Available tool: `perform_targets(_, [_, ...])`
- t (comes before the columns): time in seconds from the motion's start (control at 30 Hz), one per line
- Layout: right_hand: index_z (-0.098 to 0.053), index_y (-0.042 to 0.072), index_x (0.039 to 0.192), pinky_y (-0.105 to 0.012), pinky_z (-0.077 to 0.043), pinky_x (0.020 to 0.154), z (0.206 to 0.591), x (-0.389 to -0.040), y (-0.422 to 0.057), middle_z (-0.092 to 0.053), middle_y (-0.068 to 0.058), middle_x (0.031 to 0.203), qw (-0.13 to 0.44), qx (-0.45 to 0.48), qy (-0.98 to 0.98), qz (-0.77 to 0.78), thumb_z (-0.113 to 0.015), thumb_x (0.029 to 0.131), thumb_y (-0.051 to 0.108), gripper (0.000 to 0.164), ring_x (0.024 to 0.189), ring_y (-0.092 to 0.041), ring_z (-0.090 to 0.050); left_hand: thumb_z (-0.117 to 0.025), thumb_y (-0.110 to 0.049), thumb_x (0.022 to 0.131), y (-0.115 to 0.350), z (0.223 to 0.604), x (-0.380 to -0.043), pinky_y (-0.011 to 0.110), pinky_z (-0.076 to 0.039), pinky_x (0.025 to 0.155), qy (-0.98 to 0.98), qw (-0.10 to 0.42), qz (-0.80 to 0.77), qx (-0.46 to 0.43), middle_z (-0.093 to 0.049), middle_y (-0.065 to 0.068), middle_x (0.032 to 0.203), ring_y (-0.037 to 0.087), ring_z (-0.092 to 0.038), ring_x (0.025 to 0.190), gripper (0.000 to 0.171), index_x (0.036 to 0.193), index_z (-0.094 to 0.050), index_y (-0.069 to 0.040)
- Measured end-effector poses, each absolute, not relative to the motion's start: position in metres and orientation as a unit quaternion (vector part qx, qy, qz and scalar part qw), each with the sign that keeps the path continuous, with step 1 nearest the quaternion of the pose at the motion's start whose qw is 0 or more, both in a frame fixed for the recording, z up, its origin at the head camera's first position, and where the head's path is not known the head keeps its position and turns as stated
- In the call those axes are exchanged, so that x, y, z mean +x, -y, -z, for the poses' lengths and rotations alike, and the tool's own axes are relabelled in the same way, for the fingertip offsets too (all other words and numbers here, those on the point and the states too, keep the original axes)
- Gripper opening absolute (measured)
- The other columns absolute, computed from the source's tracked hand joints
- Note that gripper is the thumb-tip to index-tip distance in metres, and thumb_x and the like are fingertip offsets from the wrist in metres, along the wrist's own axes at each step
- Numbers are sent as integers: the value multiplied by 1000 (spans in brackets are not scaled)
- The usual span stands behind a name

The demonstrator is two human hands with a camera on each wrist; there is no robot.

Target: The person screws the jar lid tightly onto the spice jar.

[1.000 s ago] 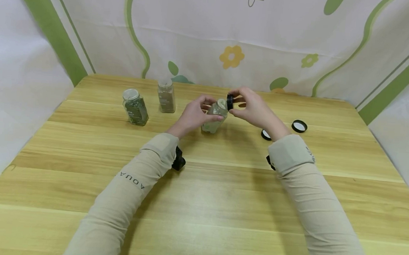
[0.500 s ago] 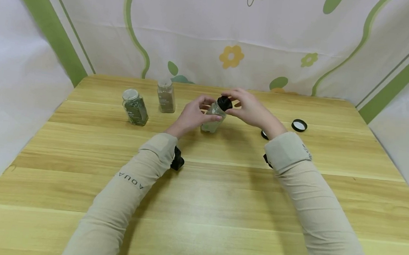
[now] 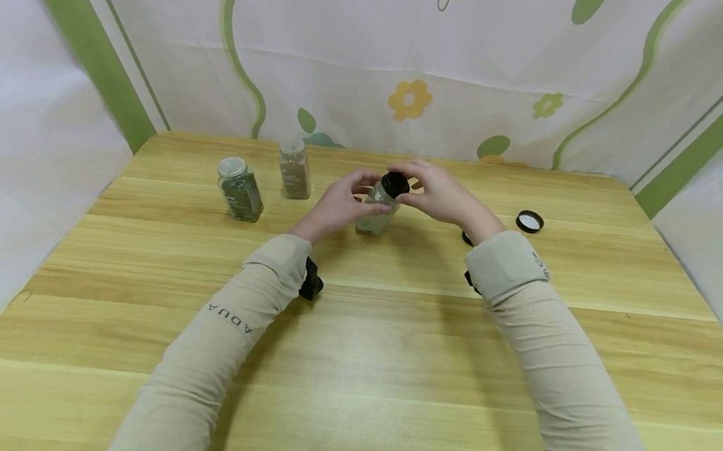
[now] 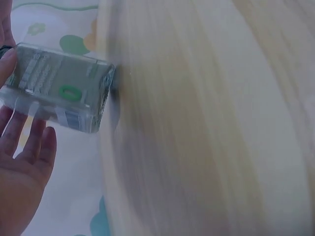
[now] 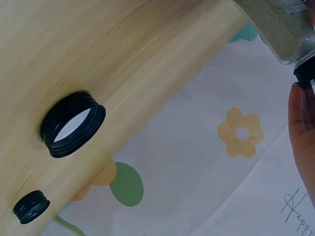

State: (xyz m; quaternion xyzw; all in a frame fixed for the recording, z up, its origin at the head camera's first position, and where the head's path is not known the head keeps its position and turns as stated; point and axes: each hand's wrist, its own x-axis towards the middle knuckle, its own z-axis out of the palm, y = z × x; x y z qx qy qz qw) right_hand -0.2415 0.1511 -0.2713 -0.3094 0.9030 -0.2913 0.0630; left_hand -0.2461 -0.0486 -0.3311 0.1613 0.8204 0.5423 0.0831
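Observation:
My left hand (image 3: 340, 206) grips a square glass spice jar (image 3: 371, 223) near the middle of the table, thumb across its near side. Pale green contents show through the glass, and the left wrist view catches the jar's printed label (image 4: 47, 73). A black lid (image 3: 395, 183) sits over the jar's mouth, pinched by the fingertips and thumb of my right hand (image 3: 440, 193). Whether its thread has caught cannot be seen. The right wrist view shows the lid (image 5: 306, 71) against the jar's neck.
Two lidless spice jars stand at the back left, one with dark green contents (image 3: 241, 191), one with brownish contents (image 3: 294, 171). Two black lids lie on the right: one with white lining up (image 3: 529, 222), another partly behind my right wrist (image 3: 467, 238). A printed curtain (image 3: 345, 104) hangs behind the table.
The lid was held upright beside the jar's mouth a second ago. My right hand has brought it left and turned it flat onto the mouth. My left hand keeps its hold on the jar.

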Motion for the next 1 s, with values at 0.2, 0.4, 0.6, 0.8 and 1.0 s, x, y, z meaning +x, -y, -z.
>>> perform_targets(0.2, [-42, -1, 141, -52, -42, 105, 271, -242, -153, -45, -22, 142, 70, -306, -903, 294, -61, 92, 3, 53, 130, -35, -44, -71, -21, 87, 52, 332, -246, 42, -44, 106, -813, 93, -547, 180, -51, 5, 142, 25, -47, 131, 58, 139, -47, -14])
perform_targets(0.4, [-42, 1, 143, -52, -41, 105, 270, -242, -154, -43, -21, 143, 71, -305, -907, 282, -60, 93, 6, 54, 130, -36, -44, -68, -26, 89, 53, 332, -246, 44, -42, 107, -823, 96, -530, 179, -51, 3, 142, 24, -46, 133, 57, 141, -46, -18])
perform_targets(0.6, [-42, 0, 142, -53, -40, 105, 270, -244, -153, -45, -22, 140, 70, -302, -912, 270, -61, 93, 7, 53, 128, -36, -46, -68, -27, 89, 52, 331, -245, 44, -43, 106, -828, 98, -525, 173, -51, 3, 142, 24, -46, 133, 58, 142, -45, -19])
perform_targets(0.8, [-44, 1, 140, -52, -41, 103, 271, -246, -151, -50, -20, 134, 69, -276, -919, 273, -64, 92, 18, 55, 120, -33, -49, -67, -27, 90, 51, 331, -246, 44, -42, 107, -828, 95, -526, 168, -52, 3, 142, 23, -47, 132, 57, 142, -45, -19])
perform_targets(1.0, [-38, 5, 145, -52, -40, 105, 276, -248, -154, -46, -18, 140, 70, -270, -916, 289, -63, 92, 22, 61, 124, -33, -48, -68, -25, 89, 50, 332, -247, 44, -42, 106, -824, 99, -532, 166, -51, 4, 142, 24, -46, 132, 58, 142, -45, -18])
